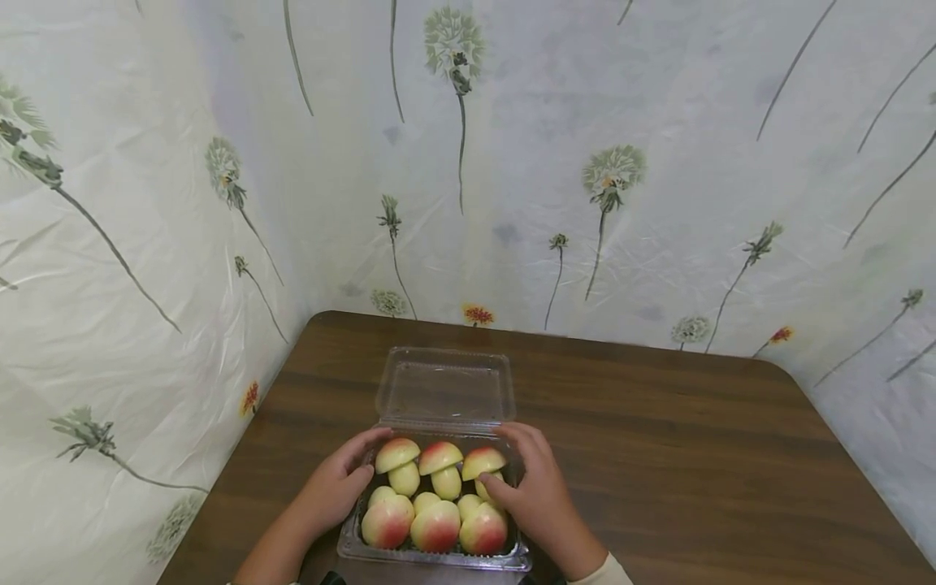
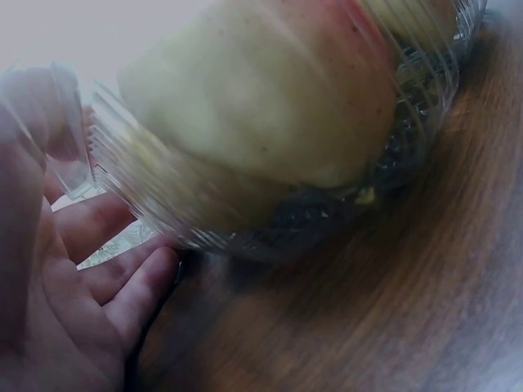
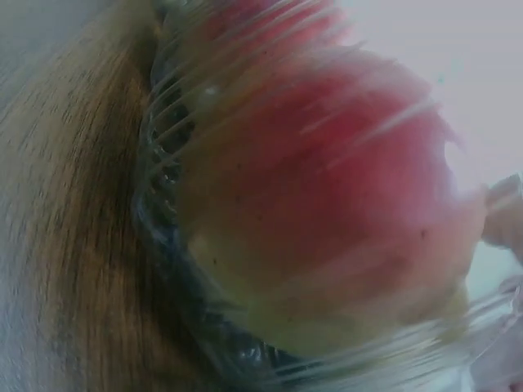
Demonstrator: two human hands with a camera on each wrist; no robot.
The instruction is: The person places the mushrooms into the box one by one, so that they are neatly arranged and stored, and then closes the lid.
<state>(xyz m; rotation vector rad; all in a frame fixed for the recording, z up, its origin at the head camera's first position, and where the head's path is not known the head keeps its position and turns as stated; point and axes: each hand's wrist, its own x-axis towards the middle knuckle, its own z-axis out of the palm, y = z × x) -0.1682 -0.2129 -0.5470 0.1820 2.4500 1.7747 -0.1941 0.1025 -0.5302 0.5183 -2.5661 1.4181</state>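
A clear plastic clamshell box (image 1: 431,559) lies on the table, its lid (image 1: 448,390) folded back toward the far side. Inside are two rows of mushroom-shaped pieces (image 1: 446,481), pale yellow with red-tinted caps; those in the front row (image 1: 387,522) show their rounded caps toward me. My left hand (image 1: 332,487) grips the box's left side, thumb at the rim; its lower fingers (image 2: 135,290) curl by the wall in the left wrist view. On the right side, my right hand (image 1: 537,491) holds the box, its thumb over the rim beside the back-right mushroom.
The brown wood-grain table (image 1: 658,455) extends well to the right of the box. A pale sheet (image 1: 526,162) printed with dandelions hangs behind the table and along its left side.
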